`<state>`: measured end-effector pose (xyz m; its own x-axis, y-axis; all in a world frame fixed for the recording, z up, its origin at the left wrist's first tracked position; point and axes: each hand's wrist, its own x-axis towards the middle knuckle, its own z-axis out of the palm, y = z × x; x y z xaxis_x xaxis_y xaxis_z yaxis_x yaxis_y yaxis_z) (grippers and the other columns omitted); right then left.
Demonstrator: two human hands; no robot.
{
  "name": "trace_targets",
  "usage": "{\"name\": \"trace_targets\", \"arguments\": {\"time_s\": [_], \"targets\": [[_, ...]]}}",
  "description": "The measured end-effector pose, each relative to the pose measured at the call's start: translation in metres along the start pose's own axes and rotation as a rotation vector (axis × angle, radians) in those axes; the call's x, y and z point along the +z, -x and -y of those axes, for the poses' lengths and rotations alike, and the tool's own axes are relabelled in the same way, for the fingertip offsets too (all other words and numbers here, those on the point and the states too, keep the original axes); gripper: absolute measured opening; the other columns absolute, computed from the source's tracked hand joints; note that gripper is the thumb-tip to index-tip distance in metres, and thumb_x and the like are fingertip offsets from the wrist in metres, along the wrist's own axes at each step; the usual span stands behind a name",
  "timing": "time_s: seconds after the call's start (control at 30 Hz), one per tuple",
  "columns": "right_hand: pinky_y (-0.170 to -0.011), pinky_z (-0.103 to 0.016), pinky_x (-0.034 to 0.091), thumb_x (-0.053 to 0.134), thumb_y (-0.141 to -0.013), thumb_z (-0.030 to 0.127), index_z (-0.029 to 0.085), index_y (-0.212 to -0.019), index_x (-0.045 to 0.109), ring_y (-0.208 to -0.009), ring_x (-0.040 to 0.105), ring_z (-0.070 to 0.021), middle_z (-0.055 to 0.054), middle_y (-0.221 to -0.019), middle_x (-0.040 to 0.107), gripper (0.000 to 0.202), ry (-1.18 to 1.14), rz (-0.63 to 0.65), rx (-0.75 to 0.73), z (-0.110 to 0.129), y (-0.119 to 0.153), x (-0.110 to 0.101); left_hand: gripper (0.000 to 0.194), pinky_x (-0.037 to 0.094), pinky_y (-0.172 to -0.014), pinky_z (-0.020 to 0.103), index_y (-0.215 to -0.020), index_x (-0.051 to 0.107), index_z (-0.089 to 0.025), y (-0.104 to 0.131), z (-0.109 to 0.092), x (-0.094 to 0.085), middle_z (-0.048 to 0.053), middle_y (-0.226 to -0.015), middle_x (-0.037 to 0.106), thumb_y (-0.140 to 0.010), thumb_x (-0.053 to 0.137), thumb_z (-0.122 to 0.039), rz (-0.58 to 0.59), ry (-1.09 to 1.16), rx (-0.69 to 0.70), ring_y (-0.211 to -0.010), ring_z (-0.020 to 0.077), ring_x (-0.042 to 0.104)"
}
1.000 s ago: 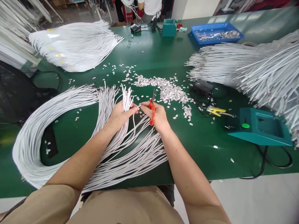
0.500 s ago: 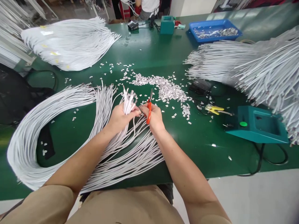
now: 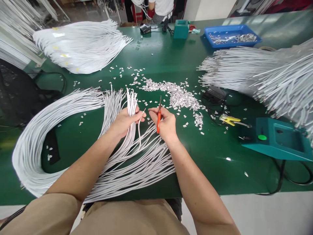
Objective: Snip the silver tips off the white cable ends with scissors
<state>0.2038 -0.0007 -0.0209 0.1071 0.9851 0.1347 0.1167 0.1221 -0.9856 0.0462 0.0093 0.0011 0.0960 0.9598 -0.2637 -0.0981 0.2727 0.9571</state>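
My left hand [image 3: 127, 121] is closed around a bundle of white cables [image 3: 131, 106], their cut ends pointing up. One cable's end [image 3: 143, 112] stands apart at the thumb and fingertips, with a coppery tip. A short way to the right, my right hand [image 3: 165, 123] grips orange-handled scissors [image 3: 158, 120], blades pointing away from me. Its thumb and forefinger are close together, apart from the left hand. More white cables [image 3: 137, 176] lie under my forearms and curve round to the left in a large loop [image 3: 26, 147].
Small whitish offcuts [image 3: 181, 96] are scattered beyond my hands. At right lie yellow-handled pliers [image 3: 230, 120], a teal device [image 3: 278, 138] with a green button, and cable bundles [image 3: 227, 67]. A blue tray [image 3: 209, 37] and another cable bundle [image 3: 80, 45] are farther back. A person [image 3: 163, 9] is across the table.
My hands have moved apart; the right hand with the scissors has shifted away from the cable tip. The bundle in my left hand now stands straighter. The whole view has shifted slightly.
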Motion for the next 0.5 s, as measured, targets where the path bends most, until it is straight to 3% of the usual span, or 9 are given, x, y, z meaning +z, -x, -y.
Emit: {"name": "trace_targets", "arguments": {"time_s": [0.1,0.17,0.3,0.4,0.5], "targets": [[-0.069,-0.027,0.045,0.06,-0.081,0.03,0.021,-0.085,0.073,-0.07,0.058,-0.013,0.0,-0.079,0.066,0.017,-0.029,0.055,-0.017,0.004,-0.001,-0.003,0.035,0.04,-0.059,0.024,-0.077,0.049,-0.018,0.0,0.002,0.0,-0.001,-0.073,0.065,-0.065,0.08,-0.028,0.058,0.015,0.002,-0.064,0.0115,0.061],[-0.068,-0.027,0.043,0.056,-0.081,0.023,0.02,-0.082,0.071,-0.07,0.057,-0.0129,0.0,-0.077,0.065,0.015,0.043,0.085,-0.119,0.004,-0.002,-0.007,0.035,0.039,-0.058,0.023,-0.077,0.049,-0.018,-0.001,0.004,-0.001,-0.001,-0.072,0.064,-0.065,0.08,-0.028,0.087,0.033,-0.005,-0.063,0.0107,0.06],[-0.066,-0.029,0.036,0.051,-0.076,0.011,0.018,-0.065,0.06,-0.068,0.049,-0.0148,-0.001,-0.068,0.056,0.016,0.471,0.128,-0.387,-0.001,-0.005,-0.016,0.036,0.038,-0.056,0.022,-0.078,0.048,-0.018,-0.001,0.004,-0.003,-0.002,-0.072,0.063,-0.065,0.081,-0.026,0.096,0.091,-0.04,-0.061,0.0096,0.058],[-0.066,-0.03,0.031,0.05,-0.076,0.009,0.018,-0.062,0.054,-0.068,0.045,-0.0159,-0.002,-0.068,0.053,0.018,0.765,0.126,-0.467,-0.01,-0.008,-0.02,0.036,0.037,-0.055,0.021,-0.078,0.048,-0.018,-0.001,0.001,-0.003,-0.002,-0.07,0.061,-0.064,0.081,-0.024,0.103,0.13,-0.059,-0.059,0.0086,0.057],[-0.066,-0.031,0.029,0.049,-0.081,0.011,0.018,-0.065,0.056,-0.069,0.044,-0.0169,-0.004,-0.07,0.055,0.019,0.916,0.129,-0.504,-0.018,-0.01,-0.021,0.036,0.036,-0.054,0.02,-0.076,0.048,-0.017,0.0,-0.002,-0.003,-0.002,-0.068,0.061,-0.064,0.08,-0.022,0.106,0.146,-0.065,-0.057,0.008,0.056]]}}
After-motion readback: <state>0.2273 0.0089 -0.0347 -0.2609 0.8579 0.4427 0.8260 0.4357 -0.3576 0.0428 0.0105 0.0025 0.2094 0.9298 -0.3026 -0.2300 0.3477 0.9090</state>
